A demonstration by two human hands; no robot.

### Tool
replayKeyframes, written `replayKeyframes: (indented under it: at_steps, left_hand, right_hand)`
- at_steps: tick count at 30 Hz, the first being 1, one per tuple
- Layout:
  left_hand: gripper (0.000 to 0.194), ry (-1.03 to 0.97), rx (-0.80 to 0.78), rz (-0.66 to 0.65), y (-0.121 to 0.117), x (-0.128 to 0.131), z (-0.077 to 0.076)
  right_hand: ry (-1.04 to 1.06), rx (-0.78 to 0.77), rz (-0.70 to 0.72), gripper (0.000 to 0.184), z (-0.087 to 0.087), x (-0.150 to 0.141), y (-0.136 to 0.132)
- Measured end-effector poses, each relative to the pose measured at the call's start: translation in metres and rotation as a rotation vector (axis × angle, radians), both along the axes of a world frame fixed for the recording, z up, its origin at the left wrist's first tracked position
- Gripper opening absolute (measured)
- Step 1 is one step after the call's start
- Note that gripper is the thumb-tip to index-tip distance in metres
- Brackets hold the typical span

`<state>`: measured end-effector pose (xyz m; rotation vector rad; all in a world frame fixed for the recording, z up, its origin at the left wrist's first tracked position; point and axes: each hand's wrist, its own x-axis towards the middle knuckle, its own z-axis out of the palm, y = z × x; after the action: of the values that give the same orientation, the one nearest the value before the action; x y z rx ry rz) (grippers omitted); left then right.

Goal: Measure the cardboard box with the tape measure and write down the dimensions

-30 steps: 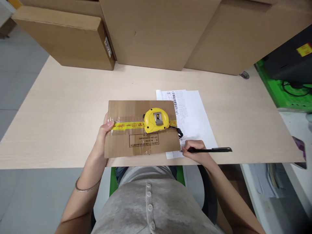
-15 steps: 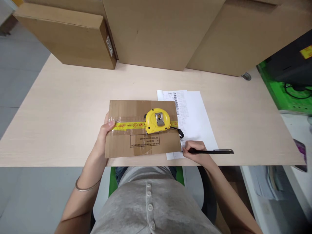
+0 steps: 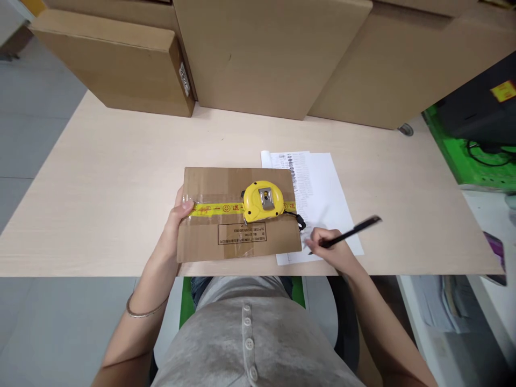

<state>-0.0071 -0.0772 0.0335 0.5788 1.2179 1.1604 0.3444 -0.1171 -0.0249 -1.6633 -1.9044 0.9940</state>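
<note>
My left hand (image 3: 176,217) grips the left edge of a small cardboard box (image 3: 201,236), thumb on top at the yellow tape strip and fingers hidden beyond the side. On the box lies a yellow tape measure (image 3: 256,207) with a black wrist cord (image 3: 299,220) hanging over the right edge. A black pen (image 3: 350,233) is pinched in my right hand (image 3: 328,247), its tip down at the paper just right of the box. The white sheets (image 3: 326,188) bear printed and handwritten lines, and the box covers their left part.
Large cardboard boxes (image 3: 266,59) stand along the back of the table, with a flatter carton (image 3: 108,64) at the left. To the right are a green crate (image 3: 447,140), a dark case (image 3: 475,107) and a phone (image 3: 496,255). The table's front edge runs close to my body.
My right hand has shifted slightly right, and the pen has tilted so its back end points up and away. The box with the tape measure stays in my left hand.
</note>
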Motion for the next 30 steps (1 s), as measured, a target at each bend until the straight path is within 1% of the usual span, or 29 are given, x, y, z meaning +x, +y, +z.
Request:
replayKeyframes:
  at_steps: [4,7,9,12,14,15,16,17,18,19,20,21,23,24,26,27,28,30]
  left_hand:
    - [0.042,-0.062,0.029,0.031,-0.001,-0.003,-0.007]
    - [0.041,-0.076,0.052,0.041,0.000,-0.004,-0.013]
    - [0.041,-0.075,0.063,0.029,0.000,-0.005,-0.015]
    - [0.045,-0.054,0.059,0.007,0.002,-0.005,-0.016]
    - [0.045,-0.042,0.047,0.001,0.003,-0.006,-0.014]
    - [0.046,-0.039,0.042,-0.001,0.004,-0.005,-0.013]
    - [0.046,-0.036,0.040,-0.005,0.004,-0.005,-0.012]
    - [0.048,-0.034,0.040,-0.010,0.004,-0.004,-0.010]
    - [0.050,-0.032,0.044,-0.015,0.004,-0.004,-0.008]
    - [0.052,-0.029,0.048,-0.019,0.005,-0.003,-0.007]
    - [0.054,-0.025,0.051,-0.029,0.005,-0.002,-0.005]
    - [0.055,-0.020,0.053,-0.045,0.005,-0.002,-0.005]
    - [0.058,0.001,0.066,-0.079,0.007,-0.005,-0.007]
    - [0.060,0.028,0.093,-0.088,0.009,-0.008,-0.011]
    - [0.070,0.136,0.208,-0.099,0.014,-0.018,-0.022]
    - [0.075,0.212,0.293,-0.105,0.017,-0.024,-0.028]
    - [0.078,0.297,0.375,-0.139,0.021,-0.030,-0.034]
    - [0.067,0.407,0.480,-0.249,0.027,-0.041,-0.043]
  right_hand:
    - [-0.303,-0.007,-0.140,0.066,0.013,0.005,0.022]
    - [-0.564,-0.006,-0.206,0.059,0.016,-0.001,0.039]
    - [-0.694,-0.014,-0.228,0.054,0.016,-0.009,0.047]
    - [-0.815,-0.028,-0.238,0.049,0.019,-0.021,0.057]
    - [-0.864,-0.016,-0.249,0.044,0.029,-0.027,0.064]
    - [-0.868,0.027,-0.270,0.041,0.036,-0.030,0.067]
    - [-0.841,0.106,-0.293,0.039,0.044,-0.033,0.070]
    - [-0.770,0.215,-0.298,0.039,0.052,-0.037,0.072]
    - [-0.661,0.339,-0.268,0.040,0.060,-0.041,0.074]
    - [-0.532,0.459,-0.200,0.043,0.068,-0.046,0.076]
    - [-0.415,0.549,-0.098,0.048,0.075,-0.052,0.077]
    - [-0.335,0.595,0.022,0.054,0.080,-0.058,0.078]
    - [-0.288,0.579,0.236,0.065,0.087,-0.070,0.080]
    - [-0.288,0.541,0.310,0.066,0.089,-0.075,0.080]
    - [-0.242,0.455,0.408,0.063,0.091,-0.082,0.081]
    - [-0.186,0.412,0.424,0.061,0.092,-0.084,0.080]
    - [-0.119,0.363,0.417,0.059,0.092,-0.085,0.079]
    - [0.002,0.265,0.370,0.060,0.095,-0.089,0.076]
